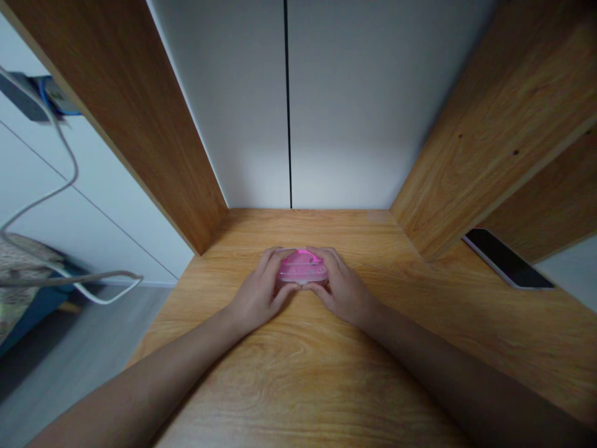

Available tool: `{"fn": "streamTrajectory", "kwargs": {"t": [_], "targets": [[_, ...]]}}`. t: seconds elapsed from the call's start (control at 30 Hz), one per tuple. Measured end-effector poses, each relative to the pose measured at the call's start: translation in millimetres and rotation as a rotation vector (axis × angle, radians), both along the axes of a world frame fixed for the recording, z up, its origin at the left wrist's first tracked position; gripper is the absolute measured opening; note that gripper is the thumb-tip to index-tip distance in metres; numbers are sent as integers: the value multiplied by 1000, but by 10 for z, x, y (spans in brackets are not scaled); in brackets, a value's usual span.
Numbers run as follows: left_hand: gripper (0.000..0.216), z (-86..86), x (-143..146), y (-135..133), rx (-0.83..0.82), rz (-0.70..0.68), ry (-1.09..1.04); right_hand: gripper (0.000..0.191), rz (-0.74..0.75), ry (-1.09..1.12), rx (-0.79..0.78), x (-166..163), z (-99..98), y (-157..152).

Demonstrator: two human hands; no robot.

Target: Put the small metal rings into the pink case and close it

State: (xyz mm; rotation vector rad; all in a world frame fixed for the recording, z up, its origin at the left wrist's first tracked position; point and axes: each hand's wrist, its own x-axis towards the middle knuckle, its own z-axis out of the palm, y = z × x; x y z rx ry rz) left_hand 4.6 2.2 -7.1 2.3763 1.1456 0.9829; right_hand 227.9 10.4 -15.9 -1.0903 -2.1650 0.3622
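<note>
A small pink see-through plastic case (303,269) with a brighter pink handle-like edge at its far side rests on the wooden desk, in the middle of the head view. My left hand (265,283) wraps round its left side, thumb at the near edge and fingers along the far left. On the other side my right hand (342,283) grips it the same way, thumb at the front. Both thumb tips almost meet at the near edge. What lies inside the case is too blurred to make out.
The wooden desk (298,379) runs back to a pale panel (345,124) with a dark seam. Upright boards (153,124) flank it left and right. A dark-screened phone (506,258) lies at the right. White cable (69,180) loops at the left.
</note>
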Motion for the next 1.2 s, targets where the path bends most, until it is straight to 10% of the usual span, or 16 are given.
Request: {"fn": "streamTrajectory", "kwargs": {"t": [1.2], "targets": [[70,-38,-30,35,59,-40,-26,62,54,61,-3,17,59,14]]}}
